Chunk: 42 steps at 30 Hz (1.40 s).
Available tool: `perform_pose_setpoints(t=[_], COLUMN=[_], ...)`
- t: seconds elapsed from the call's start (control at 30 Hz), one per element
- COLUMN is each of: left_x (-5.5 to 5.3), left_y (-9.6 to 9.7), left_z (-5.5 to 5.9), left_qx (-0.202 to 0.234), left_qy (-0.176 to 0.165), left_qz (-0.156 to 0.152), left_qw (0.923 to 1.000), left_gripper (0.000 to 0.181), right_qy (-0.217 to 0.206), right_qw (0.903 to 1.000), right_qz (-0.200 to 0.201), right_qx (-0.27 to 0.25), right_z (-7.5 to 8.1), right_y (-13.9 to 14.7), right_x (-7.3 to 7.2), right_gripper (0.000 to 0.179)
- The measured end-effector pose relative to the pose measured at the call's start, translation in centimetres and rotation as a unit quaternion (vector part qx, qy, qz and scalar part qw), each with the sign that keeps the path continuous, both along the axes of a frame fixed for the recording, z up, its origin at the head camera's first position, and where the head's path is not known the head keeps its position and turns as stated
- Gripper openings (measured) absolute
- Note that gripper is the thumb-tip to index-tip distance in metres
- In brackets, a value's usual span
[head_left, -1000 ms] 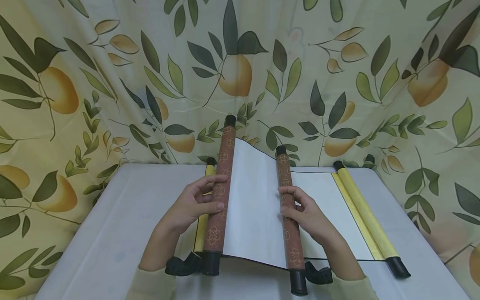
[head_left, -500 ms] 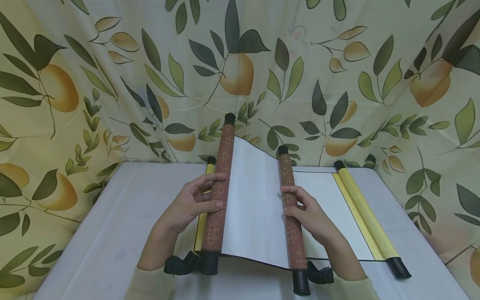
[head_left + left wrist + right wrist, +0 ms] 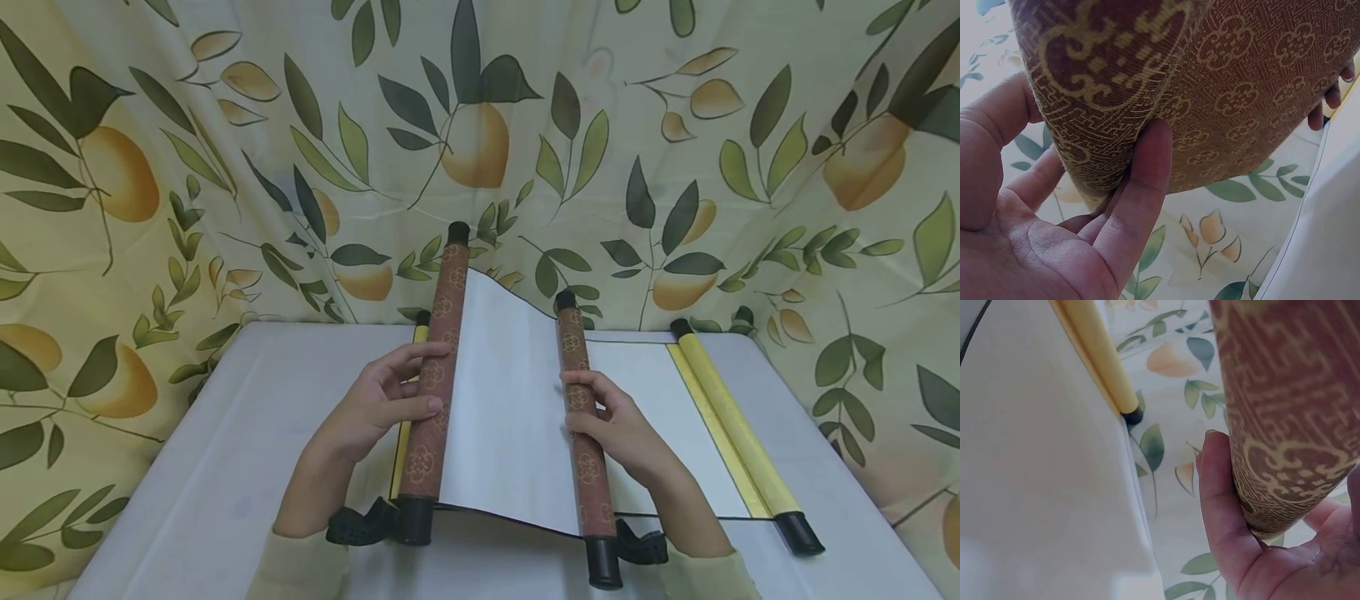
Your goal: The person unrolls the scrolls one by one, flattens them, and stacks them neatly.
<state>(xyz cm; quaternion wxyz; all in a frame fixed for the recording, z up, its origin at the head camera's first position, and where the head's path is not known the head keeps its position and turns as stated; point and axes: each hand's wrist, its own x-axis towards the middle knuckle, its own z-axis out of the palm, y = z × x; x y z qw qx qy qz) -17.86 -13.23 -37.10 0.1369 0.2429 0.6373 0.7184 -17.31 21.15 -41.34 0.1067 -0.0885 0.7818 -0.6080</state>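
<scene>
A red-brown patterned scroll (image 3: 510, 400) is held up off the table, partly unrolled, its blank white paper stretched between two rolled ends with black knobs. My left hand (image 3: 378, 404) grips the left roll (image 3: 442, 333), thumb in front and fingers around it. The right hand (image 3: 618, 421) holds the right roll (image 3: 585, 475) between thumb and fingers. In the left wrist view, the fingers of the left hand (image 3: 1079, 219) wrap the gold-patterned brocade back (image 3: 1229, 106). The right wrist view shows the right hand (image 3: 1272, 550) cupping its roll (image 3: 1291, 406). The left roll reaches higher than the right.
Beneath lies a yellow-edged scroll (image 3: 645, 400), spread on the white table (image 3: 225, 467), its yellow roll (image 3: 738, 421) at the right and another yellow roll (image 3: 402, 450) partly hidden behind my left hand. A curtain (image 3: 480, 150) printed with fruit and leaves hangs behind the table.
The left roll has shifted slightly left and up, the right roll slightly right, so the white paper between them is a little wider. Both hands keep their hold.
</scene>
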Motion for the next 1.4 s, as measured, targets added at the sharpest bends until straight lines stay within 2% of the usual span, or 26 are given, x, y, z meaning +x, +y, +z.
perform_pose_setpoints(t=[1.4], left_x=[0.3], left_y=[-1.4], left_z=[0.9], left_qx=[0.031], left_qy=[0.005], left_qz=[0.009], left_qw=[0.9995], left_gripper=[0.059], right_qy=[0.005], right_qw=[0.9998], right_qz=[0.016], right_qx=[0.009], right_z=[-0.6], right_y=[-0.1], right_x=[-0.3], right_gripper=[0.052])
